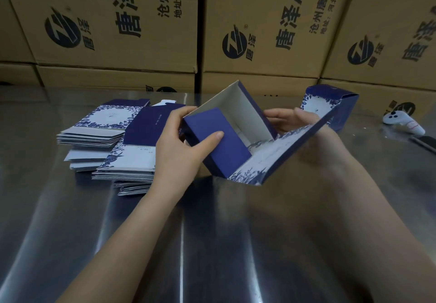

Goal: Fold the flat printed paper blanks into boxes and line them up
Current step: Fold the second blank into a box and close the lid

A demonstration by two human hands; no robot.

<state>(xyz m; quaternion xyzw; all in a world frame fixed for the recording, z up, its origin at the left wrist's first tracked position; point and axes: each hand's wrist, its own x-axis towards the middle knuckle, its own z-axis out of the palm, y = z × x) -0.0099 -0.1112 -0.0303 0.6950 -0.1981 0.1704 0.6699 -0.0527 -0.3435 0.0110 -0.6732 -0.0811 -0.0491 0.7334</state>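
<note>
Half-folded box held above the steel bench, between both hands.

From the head view, the left hand grips the box's near end, its thumb pressing on the navy flap and its fingers curled out of sight behind. The right hand is at the far side; a floral panel covers its palm, so I cannot tell whether it grips or only steadies. The white inside of the box shows, its top open. To the left lie stacks of flat blanks, partly hidden by the left wrist. A finished box stands upright at right, its lower part hidden behind the panel. A white controller lies near the edge. Brown cartons wall off the back, their print cut off.
</note>
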